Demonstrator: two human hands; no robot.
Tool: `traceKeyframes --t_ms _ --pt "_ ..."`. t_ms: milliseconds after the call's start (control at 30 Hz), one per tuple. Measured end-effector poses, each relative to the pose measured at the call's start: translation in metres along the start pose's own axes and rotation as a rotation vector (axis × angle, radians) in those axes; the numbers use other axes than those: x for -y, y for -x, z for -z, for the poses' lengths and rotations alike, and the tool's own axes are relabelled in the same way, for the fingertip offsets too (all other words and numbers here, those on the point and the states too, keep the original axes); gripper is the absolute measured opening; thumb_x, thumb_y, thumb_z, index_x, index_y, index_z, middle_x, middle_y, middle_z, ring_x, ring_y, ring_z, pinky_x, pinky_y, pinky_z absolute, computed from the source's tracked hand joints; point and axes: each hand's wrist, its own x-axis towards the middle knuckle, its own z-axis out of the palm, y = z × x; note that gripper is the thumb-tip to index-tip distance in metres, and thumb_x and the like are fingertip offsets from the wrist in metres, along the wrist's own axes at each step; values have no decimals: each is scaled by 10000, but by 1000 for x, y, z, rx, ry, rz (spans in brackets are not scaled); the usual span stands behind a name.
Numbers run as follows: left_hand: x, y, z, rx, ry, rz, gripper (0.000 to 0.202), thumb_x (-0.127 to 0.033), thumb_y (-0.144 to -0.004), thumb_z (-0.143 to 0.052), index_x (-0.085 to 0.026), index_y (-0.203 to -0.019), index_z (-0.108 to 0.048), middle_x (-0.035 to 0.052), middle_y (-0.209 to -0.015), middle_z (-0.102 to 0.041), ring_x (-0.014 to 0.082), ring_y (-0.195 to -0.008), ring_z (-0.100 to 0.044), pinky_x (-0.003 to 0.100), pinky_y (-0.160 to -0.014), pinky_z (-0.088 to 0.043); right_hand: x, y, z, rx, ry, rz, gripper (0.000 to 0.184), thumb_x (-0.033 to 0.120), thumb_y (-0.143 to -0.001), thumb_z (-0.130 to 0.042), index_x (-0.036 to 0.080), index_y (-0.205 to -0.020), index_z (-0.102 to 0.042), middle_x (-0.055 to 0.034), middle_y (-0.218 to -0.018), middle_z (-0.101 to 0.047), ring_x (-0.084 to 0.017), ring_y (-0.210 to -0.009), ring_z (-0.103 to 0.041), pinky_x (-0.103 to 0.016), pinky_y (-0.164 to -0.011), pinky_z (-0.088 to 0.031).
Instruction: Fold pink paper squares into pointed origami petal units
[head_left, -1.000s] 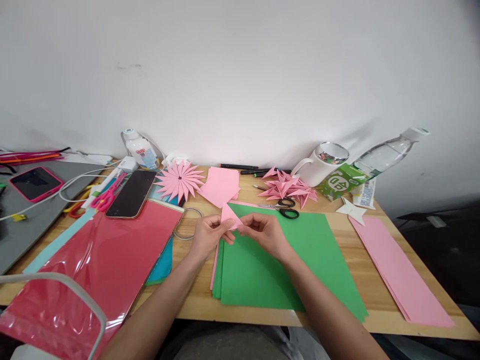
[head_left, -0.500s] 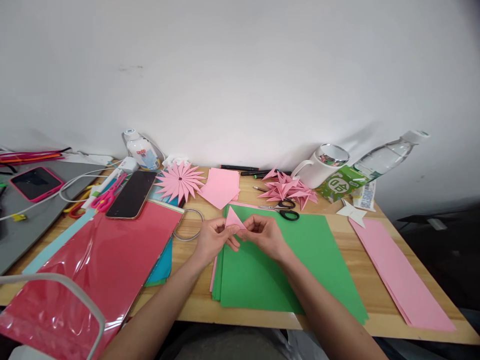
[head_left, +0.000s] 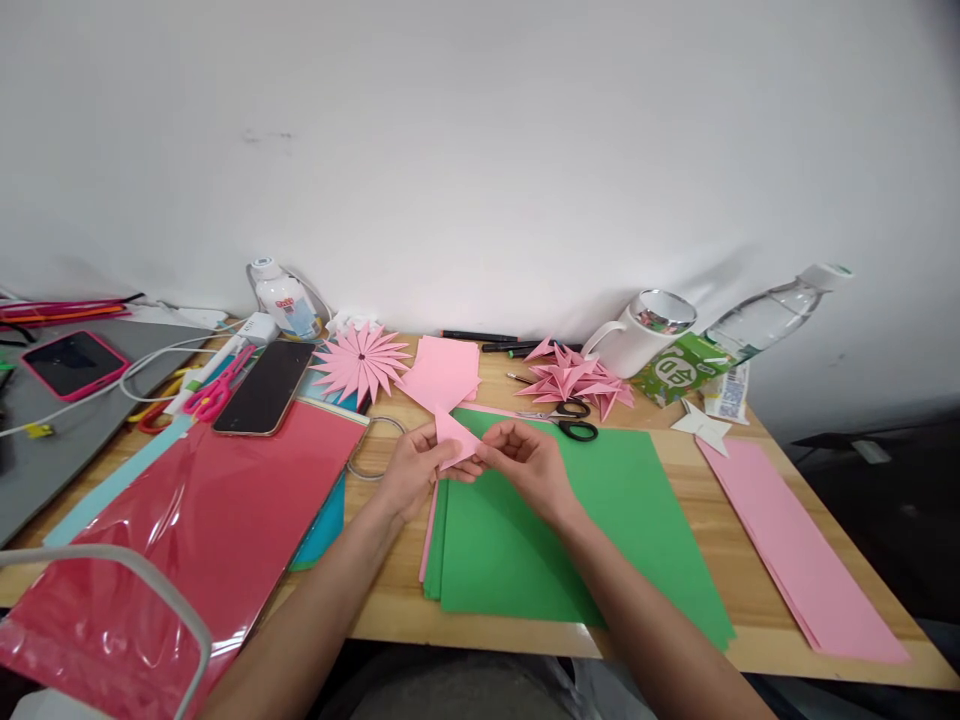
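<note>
A small folded pink paper triangle [head_left: 457, 440] is held up over the left edge of the green paper stack [head_left: 570, 530]. My left hand [head_left: 415, 468] grips it, thumb on the face and fingers behind. My right hand [head_left: 529, 465] pinches the triangle's right corner between thumb and fingertips. Just behind the triangle lie square pink paper sheets [head_left: 442, 372]. Black-handled scissors [head_left: 576, 420] rest at the back edge of the green stack, beyond my right hand.
A pink paper pinwheel [head_left: 361, 362] and a phone [head_left: 264, 388] lie to the left, above red sheets in plastic [head_left: 202, 500]. Folded pink pieces [head_left: 574, 375], a white mug [head_left: 637, 335], a tilted bottle [head_left: 780, 312] and pink strips [head_left: 802, 550] are on the right.
The triangle has turned, its top point swinging left, and shifted slightly left. My left thumb now lies across its face. My right hand has stayed at its right corner.
</note>
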Motion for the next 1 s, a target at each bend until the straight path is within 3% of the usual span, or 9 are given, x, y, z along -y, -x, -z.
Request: traceKeyframes --t_ms 167,267,433,633,900,1000 --pt "-4 0 -1 -42 33 16 214 -171 -573 -688 -84 -759 -626 50 -621 -683 157 -473 -637 235 -471 -517 -1 1 1 0 470 451 88 235 -829 -591 187 -802 -660 -47 -746 -656 -149 -680 -608 -265 -618 -497" --pt "-6 1 -2 -16 42 26 199 -166 -576 -679 -94 -750 -615 40 -613 -679 158 -461 -631 238 -455 -512 0 0 3 -30 543 571 113 212 -851 -565 195 -804 -667 -48 -743 -666 -150 -691 -624 -256 -621 -502" --pt "-6 2 1 28 81 70 190 -150 -592 -628 -116 -777 -599 16 -507 -638 154 -376 -580 211 -339 -426 2 3 4 -23 567 576 168 227 -872 -534 210 -813 -690 -68 -794 -682 -161 -723 -646 -266 -650 -512" --pt "-6 2 3 37 148 117 178 -143 -592 -611 -127 -767 -584 9 -491 -626 138 -340 -550 196 -309 -395 6 8 2 -19 556 520 170 235 -862 -538 239 -826 -703 -67 -816 -695 -171 -738 -654 -288 -658 -521" --pt "-5 0 2 10 235 224 81 -81 -586 -587 -132 -640 -554 -21 -435 -579 90 -314 -516 151 -312 -387 3 11 -4 -82 593 656 149 185 -851 -558 236 -927 -676 -60 -804 -710 -176 -730 -662 -301 -667 -535" --pt "-6 -1 1 1 226 239 76 -69 -583 -565 -131 -621 -545 -17 -440 -580 89 -328 -527 143 -315 -389 1 12 -4 -39 633 673 186 175 -866 -530 236 -985 -659 -60 -842 -713 -179 -789 -664 -311 -713 -534"
